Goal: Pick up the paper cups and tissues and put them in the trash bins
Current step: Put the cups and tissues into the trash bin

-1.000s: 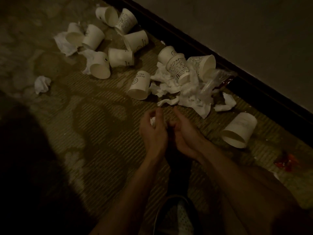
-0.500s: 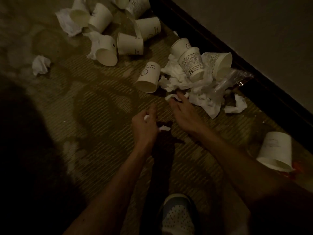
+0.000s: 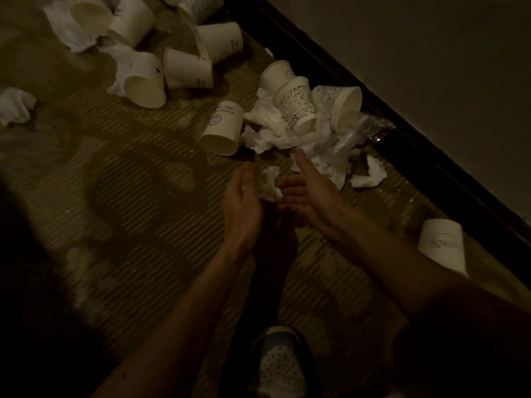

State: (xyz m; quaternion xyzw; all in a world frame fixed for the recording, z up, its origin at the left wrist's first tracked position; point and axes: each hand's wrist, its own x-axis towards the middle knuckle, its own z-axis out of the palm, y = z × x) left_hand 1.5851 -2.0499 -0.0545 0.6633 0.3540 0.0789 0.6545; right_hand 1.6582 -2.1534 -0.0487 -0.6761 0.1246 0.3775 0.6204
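Observation:
A small crumpled tissue [image 3: 271,182] sits between my two hands, low over the striped floor. My left hand [image 3: 241,202] curls its fingers round it from the left. My right hand [image 3: 309,191] lies palm up beside it, fingers fairly straight under the tissue's edge, thumb raised. Just beyond the hands a pile of tissues [image 3: 270,130] lies under a printed paper cup [image 3: 297,107] and two more cups. A tipped cup [image 3: 221,129] lies left of the pile. Several cups [image 3: 146,81] and tissues are scattered at the upper left. No trash bin is in view.
A dark baseboard [image 3: 402,133] and a pale wall run diagonally along the right. A lone cup [image 3: 442,245] stands near it at right. A loose tissue [image 3: 14,106] lies at the far left. Clear plastic wrap [image 3: 353,136] lies in the pile. My shoe [image 3: 280,366] is at the bottom.
My right hand reached out to the tissue pile and came back beside my left hand. More tissue now shows between the hands. The view shifted closer to the pile.

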